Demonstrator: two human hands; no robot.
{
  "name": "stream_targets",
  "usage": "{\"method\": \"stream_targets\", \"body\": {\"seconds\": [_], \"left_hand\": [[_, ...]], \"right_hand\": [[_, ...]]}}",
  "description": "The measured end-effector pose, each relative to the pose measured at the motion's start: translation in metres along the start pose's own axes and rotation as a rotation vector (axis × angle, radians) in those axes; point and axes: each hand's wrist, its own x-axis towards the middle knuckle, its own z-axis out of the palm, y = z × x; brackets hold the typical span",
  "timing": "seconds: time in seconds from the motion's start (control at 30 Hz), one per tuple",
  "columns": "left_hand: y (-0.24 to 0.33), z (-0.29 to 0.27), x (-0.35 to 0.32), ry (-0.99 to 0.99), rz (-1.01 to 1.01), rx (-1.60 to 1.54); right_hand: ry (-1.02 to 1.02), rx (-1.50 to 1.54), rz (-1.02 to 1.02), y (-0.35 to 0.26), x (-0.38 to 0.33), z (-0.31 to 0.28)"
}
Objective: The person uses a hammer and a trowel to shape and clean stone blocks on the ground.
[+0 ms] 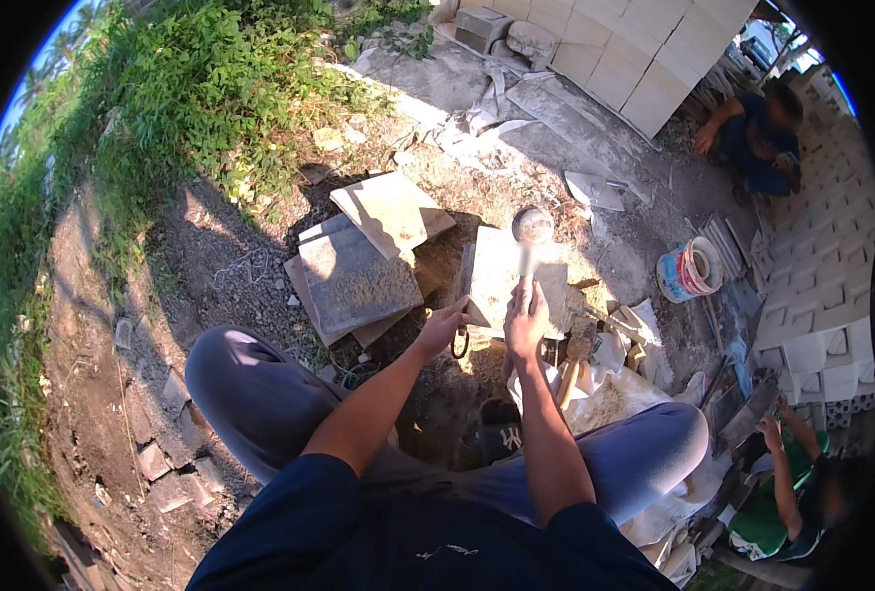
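My right hand (527, 320) is wrapped round the pale handle of a mallet-like tool (533, 227) with a rounded, dusty grey head. The tool is slightly blurred and lies over a pale square stone slab (495, 261) in front of me. At this slab's near left corner, my left hand (443, 327) has its fingers closed on the edge. A dark ring-shaped thing (460, 345) shows just below those fingers; whether I hold it I cannot tell. To the left, a dusty grey slab (359, 281) lies under a tilted cream slab (390, 212).
A paint-splashed bucket (687, 271) stands to the right. One person (758, 143) crouches far right; another in green (792, 492) works near right, beside a stacked block wall (822, 286). White sacking (620, 379) and stone scraps lie by my right knee. Green plants (201, 98) grow far left.
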Motion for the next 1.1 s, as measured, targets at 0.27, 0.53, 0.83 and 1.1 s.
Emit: {"method": "stream_targets", "body": {"seconds": [0.27, 0.53, 0.83, 1.1], "left_hand": [[-0.020, -0.014, 0.016, 0.391, 0.010, 0.094], [-0.014, 0.034, 0.020, 0.375, 0.087, 0.613], [-0.035, 0.017, 0.023, 0.468, 0.095, 0.434], [-0.022, 0.016, 0.020, 0.496, 0.251, 0.686]], "right_hand": [[-0.193, -0.239, 0.072, 0.046, -0.061, -0.004], [-0.028, -0.239, 0.196, 0.069, -0.083, -0.056], [0.045, 0.168, 0.416, 0.093, -0.094, -0.069], [0.010, -0.500, -0.101, 0.134, -0.083, -0.077]]}}
